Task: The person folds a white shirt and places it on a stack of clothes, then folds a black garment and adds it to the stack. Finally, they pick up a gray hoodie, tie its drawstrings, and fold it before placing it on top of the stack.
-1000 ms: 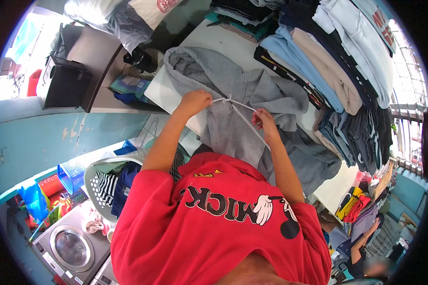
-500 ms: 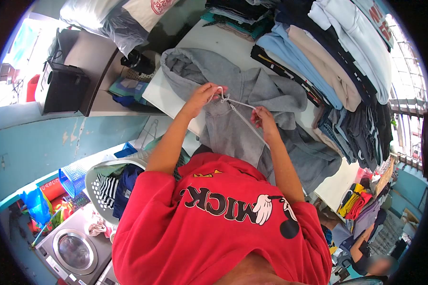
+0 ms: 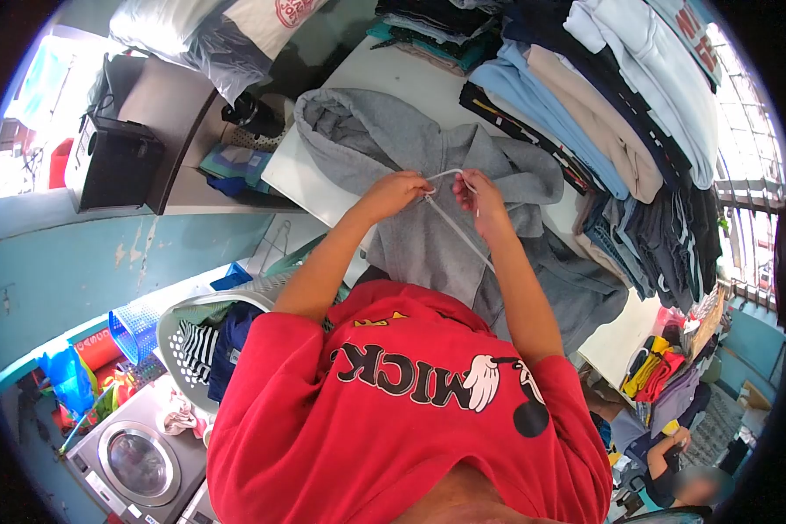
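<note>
Hoodie (image 3: pixel 419 244) lies beneath left hand (image 3: pixel 397 192) and right hand (image 3: pixel 482 196).

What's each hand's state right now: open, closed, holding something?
Left hand: closed, pinching the white drawstring of the gray hoodie.
Right hand: closed in a pinch on the same drawstring, other fingers loosely curled.

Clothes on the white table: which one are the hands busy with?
The grey hoodie, spread out under the left hand and right hand, which hold its white string. The other clothes are stacked in piles.
</note>
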Action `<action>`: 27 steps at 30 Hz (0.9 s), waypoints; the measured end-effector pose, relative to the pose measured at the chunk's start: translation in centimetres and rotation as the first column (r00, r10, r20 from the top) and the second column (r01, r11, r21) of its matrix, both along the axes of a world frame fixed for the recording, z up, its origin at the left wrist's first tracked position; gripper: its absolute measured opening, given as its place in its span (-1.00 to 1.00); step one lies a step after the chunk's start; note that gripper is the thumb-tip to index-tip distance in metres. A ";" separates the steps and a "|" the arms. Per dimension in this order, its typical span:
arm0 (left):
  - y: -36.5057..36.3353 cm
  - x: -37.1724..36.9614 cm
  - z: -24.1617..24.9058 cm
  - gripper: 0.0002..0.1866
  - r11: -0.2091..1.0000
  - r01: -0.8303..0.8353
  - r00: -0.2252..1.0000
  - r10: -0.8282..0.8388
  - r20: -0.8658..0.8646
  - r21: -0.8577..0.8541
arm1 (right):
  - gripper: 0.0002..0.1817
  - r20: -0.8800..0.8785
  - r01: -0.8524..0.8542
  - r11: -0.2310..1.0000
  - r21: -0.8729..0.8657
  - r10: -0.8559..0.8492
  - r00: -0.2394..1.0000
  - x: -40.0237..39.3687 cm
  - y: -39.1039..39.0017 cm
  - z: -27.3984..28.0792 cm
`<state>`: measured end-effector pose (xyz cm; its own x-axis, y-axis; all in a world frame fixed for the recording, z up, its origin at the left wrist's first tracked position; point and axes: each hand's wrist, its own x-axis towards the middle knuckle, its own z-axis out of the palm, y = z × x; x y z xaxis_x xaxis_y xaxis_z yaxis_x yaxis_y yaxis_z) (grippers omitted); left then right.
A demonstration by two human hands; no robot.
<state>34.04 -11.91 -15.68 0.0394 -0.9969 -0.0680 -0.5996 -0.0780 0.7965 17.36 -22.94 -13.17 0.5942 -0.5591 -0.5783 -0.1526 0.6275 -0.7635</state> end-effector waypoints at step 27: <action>-1.3 2.8 1.0 -0.78 0.974 -0.006 0.939 0.083 -0.334 0.227 | -0.82 -0.273 -0.239 0.407 -0.882 -0.027 0.962 3.3 2.6 -3.3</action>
<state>36.79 -13.24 -14.69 0.0190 -0.9533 -0.3015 -0.2882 -0.2940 0.9113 20.70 -20.37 -16.50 0.6273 -0.7713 0.1078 -0.3998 -0.4377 -0.8053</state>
